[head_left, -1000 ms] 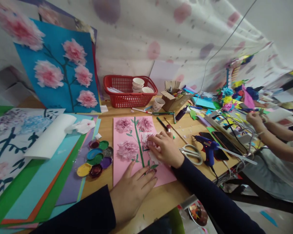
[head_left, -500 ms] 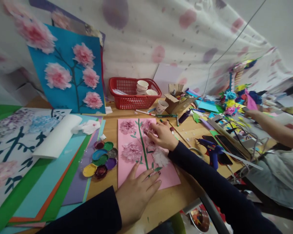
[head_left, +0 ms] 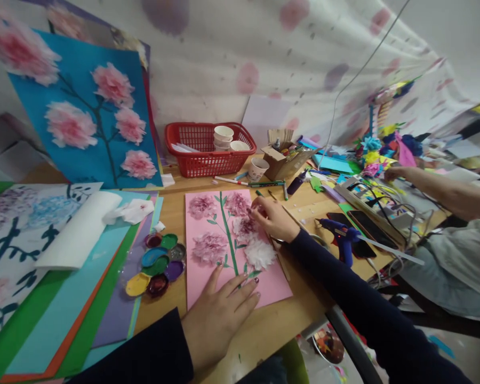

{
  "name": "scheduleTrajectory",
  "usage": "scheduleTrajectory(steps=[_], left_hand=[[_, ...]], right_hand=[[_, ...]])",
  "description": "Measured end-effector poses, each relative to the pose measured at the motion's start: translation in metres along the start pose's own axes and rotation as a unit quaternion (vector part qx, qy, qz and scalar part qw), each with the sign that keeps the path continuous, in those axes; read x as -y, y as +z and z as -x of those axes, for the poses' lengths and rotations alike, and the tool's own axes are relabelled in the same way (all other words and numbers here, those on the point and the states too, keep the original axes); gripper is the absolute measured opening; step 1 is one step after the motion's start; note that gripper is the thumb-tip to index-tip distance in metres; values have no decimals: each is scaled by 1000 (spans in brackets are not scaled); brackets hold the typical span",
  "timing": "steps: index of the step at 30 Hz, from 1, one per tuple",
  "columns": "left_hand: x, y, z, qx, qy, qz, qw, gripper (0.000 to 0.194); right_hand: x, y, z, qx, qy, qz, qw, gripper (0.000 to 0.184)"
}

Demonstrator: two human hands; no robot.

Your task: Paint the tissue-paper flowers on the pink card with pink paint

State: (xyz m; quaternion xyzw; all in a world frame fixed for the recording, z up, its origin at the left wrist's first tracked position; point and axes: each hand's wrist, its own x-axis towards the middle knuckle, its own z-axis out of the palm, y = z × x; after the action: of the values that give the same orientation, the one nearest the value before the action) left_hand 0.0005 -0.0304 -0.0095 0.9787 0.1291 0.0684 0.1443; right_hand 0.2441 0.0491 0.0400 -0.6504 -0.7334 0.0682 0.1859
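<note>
A pink sheet (head_left: 278, 285) with a painted green stem and leaves lies on the table, bearing several tissue-paper flowers. My left hand (head_left: 220, 314) rests flat on its lower part, fingers spread. Above it, my right hand (head_left: 278, 217) has thumb and fingers pinched together at the edge of a dark pink tissue-paper flower (head_left: 245, 229) right of the stem. Just below that flower is a white one (head_left: 261, 254). Paler pink flowers (head_left: 210, 248) sit left of the stem. The fingertips of my right hand partly hide the petals they touch.
Paint pots (head_left: 157, 265) stand left of the sheet beside stacked coloured paper (head_left: 80, 304). A red basket (head_left: 192, 169) with cups is behind. A blue glue gun (head_left: 344, 240) and phones lie right, near cables. Another person's arm (head_left: 432, 186) reaches in at the right.
My right hand has drawn back slightly to the right, baring more of the dark pink flower, and its fingers are pinched closer. My left hand stays flat. The whole view has shifted.
</note>
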Motion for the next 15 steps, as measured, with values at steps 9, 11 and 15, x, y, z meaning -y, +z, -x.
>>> scheduleTrajectory(steps=[9, 11, 15], left_hand=[[2, 9, 1, -21, 5, -13, 1000, 72], [1, 8, 1, -15, 3, -15, 1000, 73], [0, 5, 1, -4, 0, -15, 1000, 73]], right_hand=[[1, 3, 19, -11, -2, -5, 1000, 16], [2, 2, 24, -10, -8, 0, 1000, 17], [4, 1, 32, -21, -29, 21, 999, 16]])
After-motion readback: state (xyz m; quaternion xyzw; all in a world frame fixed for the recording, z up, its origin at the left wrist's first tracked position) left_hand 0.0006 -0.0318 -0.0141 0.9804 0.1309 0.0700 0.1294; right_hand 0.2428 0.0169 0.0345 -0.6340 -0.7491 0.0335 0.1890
